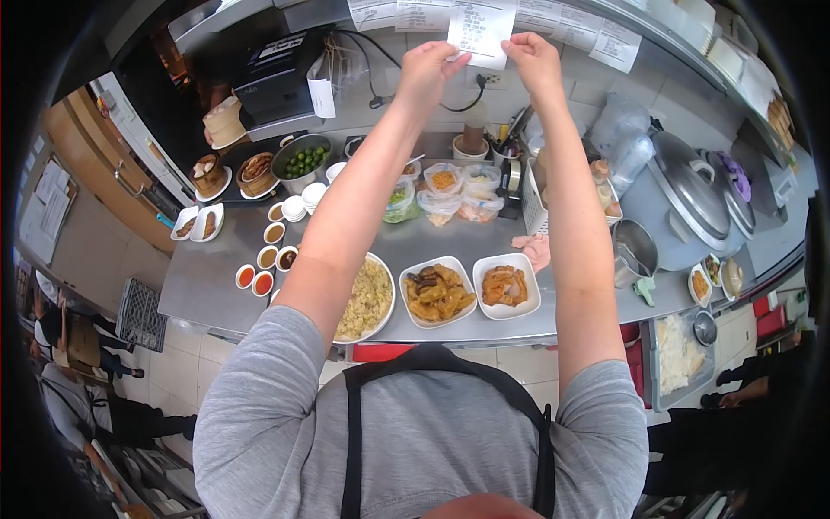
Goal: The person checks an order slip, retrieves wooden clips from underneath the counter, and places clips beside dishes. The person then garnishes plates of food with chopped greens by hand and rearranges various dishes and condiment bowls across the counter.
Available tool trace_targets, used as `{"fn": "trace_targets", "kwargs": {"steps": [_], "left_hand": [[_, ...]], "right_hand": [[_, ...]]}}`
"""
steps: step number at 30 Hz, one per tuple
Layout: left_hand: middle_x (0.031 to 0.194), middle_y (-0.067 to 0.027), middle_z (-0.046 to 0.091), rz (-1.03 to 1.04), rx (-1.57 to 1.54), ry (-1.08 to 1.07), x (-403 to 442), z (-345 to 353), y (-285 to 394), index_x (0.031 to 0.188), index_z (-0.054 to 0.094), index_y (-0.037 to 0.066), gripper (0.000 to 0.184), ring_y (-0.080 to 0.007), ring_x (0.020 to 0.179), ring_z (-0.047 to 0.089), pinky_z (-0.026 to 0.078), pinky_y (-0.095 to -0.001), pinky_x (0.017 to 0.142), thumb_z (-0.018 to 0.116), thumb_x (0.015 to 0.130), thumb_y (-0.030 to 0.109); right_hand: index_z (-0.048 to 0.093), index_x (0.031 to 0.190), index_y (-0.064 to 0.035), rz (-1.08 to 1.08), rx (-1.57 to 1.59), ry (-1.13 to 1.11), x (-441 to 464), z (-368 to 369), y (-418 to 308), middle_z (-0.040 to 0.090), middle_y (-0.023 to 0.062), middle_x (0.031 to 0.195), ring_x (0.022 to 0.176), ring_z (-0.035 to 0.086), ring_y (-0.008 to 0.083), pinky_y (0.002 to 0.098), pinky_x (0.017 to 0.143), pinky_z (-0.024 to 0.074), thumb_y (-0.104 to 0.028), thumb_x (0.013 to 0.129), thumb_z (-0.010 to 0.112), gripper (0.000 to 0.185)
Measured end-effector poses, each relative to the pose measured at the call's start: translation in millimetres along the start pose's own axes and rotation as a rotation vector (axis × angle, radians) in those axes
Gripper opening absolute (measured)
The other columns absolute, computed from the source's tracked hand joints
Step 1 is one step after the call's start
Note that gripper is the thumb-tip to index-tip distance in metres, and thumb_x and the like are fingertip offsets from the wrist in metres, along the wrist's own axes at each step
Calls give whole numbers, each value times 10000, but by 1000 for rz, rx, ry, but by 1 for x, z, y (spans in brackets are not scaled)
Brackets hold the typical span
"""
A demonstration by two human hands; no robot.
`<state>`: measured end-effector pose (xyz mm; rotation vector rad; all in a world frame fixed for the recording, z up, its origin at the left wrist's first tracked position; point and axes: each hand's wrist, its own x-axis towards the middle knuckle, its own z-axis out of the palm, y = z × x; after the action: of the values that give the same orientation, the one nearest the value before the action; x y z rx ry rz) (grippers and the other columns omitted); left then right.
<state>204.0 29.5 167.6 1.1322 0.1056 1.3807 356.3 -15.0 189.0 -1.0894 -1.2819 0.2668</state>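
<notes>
The left hand (425, 73) and right hand (535, 62) each pinch the printed slip (481, 31) high among the hanging receipts (424, 15), where an uneven tug could tear it or a loose grip could drop it onto the counter (201, 270)

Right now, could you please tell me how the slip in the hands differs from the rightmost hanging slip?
The held slip is pinched by the left hand and right hand; the rightmost slip touches neither. The held slip looks larger and brighter; the rightmost slip, smaller and greyer. Both are printed paper.
</notes>
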Motion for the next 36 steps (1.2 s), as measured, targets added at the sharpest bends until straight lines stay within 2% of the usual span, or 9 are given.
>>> {"fn": "trace_targets", "kwargs": {"steps": [2, 4, 8, 17, 26, 31, 36], "left_hand": [[887, -159, 549, 25, 40, -6, -1, 0, 1, 841, 490, -101, 146, -212, 828, 558, 479, -298, 794, 488, 773, 28], [923, -186, 533, -62, -68, 26, -8, 5, 11, 865, 478, -126, 179, -233, 863, 553, 494, -334, 804, 489, 782, 32], [959, -213, 519, -35, -70, -6, -5, -3, 11, 899, 465, -149, 246, -252, 898, 541, 491, -350, 808, 481, 796, 74], [837, -147, 550, -4, -89, -3, -3, 4, 8, 783, 530, -104, 84, -205, 781, 559, 497, -348, 803, 512, 760, -25], [985, -213, 509, -63, -38, 2, 0, -5, 14, 983, 425, -161, 299, -252, 886, 542, 484, -314, 816, 457, 818, 86], [942, -155, 550, -74, 159, -22, -1, -8, 18, 947, 497, -109, 228, -204, 850, 561, 482, -280, 794, 524, 792, 55], [901, -129, 569, -51, 153, 0, 0, -4, 20, 917, 523, -85, 190, -184, 800, 573, 495, -265, 755, 552, 773, 36]], "right_hand": [[578, 852, -12, 1, 11, -8, 1, -1, 2, 604, 28, 733, 669, 497, 70, 204, 610, 369, -129, 737, 607, 167], [578, 851, -13, -1, 4, -12, 0, -1, 1, 602, 25, 730, 671, 495, 70, 204, 614, 367, -130, 740, 605, 164], [577, 848, -12, -7, -13, -4, 2, -3, 3, 600, 22, 728, 672, 493, 67, 203, 618, 366, -131, 741, 605, 162], [574, 846, -10, -17, -24, -16, 2, -2, 3, 603, 23, 733, 659, 486, 62, 199, 601, 360, -134, 741, 605, 165], [572, 844, -12, -13, -10, -23, 2, -4, 3, 602, 22, 730, 664, 485, 63, 201, 601, 359, -135, 743, 601, 161], [574, 832, -16, -4, -15, 4, 0, -5, 1, 599, 10, 737, 671, 481, 66, 207, 618, 356, -140, 741, 603, 157], [579, 859, -15, 0, 20, 18, 0, -2, 1, 599, 19, 759, 692, 495, 72, 204, 637, 362, -148, 737, 610, 183]]}}
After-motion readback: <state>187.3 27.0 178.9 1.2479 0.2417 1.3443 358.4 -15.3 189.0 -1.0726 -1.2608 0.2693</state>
